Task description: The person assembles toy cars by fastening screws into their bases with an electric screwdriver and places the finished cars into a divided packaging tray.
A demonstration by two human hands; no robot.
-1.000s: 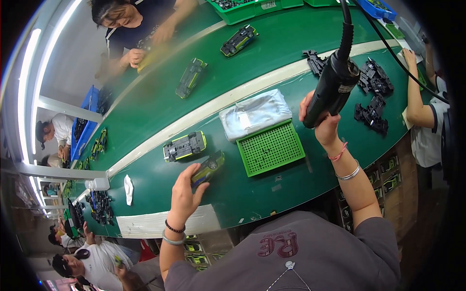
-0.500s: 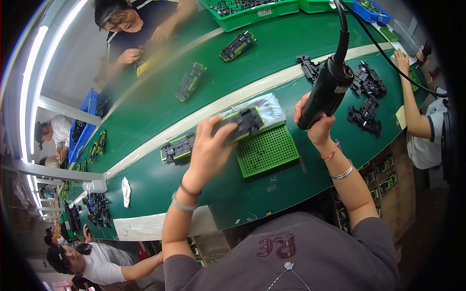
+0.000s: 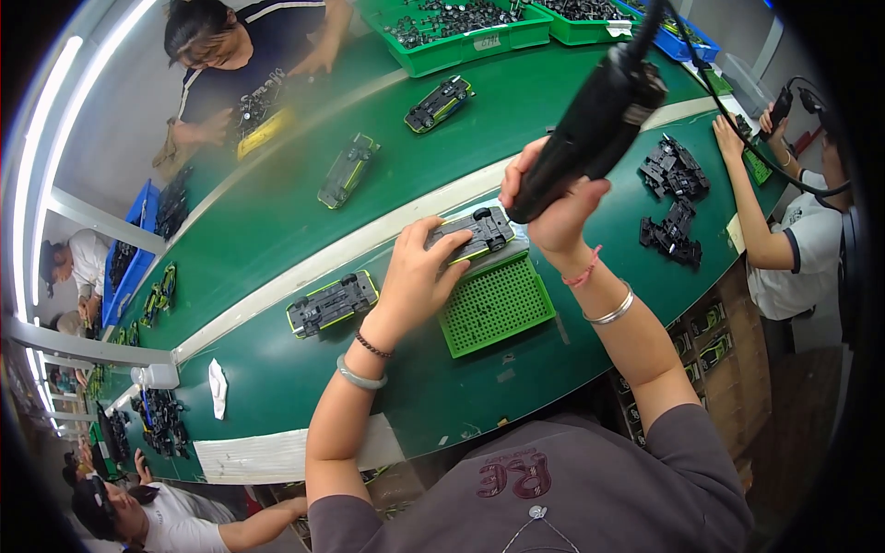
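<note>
My left hand [image 3: 413,281] grips an upturned toy car [image 3: 487,230], whose dark underside and wheels face up with a green edge below. The car rests at the far edge of a green perforated basket [image 3: 498,309], over a pale cloth mostly hidden beneath it. In my right hand [image 3: 564,217] is a black corded electric screwdriver [image 3: 595,115], held at a slant. Its lower end is close to the right end of the car; whether they touch I cannot tell. Another upturned toy car [image 3: 334,302] lies left of my left hand.
Black chassis parts [image 3: 673,198] lie to the right. Two more upturned cars, one of them a green-edged car [image 3: 441,103], lie beyond the pale strip [image 3: 406,219]. A green bin [image 3: 470,51] of small parts stands at the back. Co-workers sit around the bench.
The toy car has come down from a blurred, raised position onto the cloth by the basket. My right hand has brought the screwdriver leftward, close to the car.
</note>
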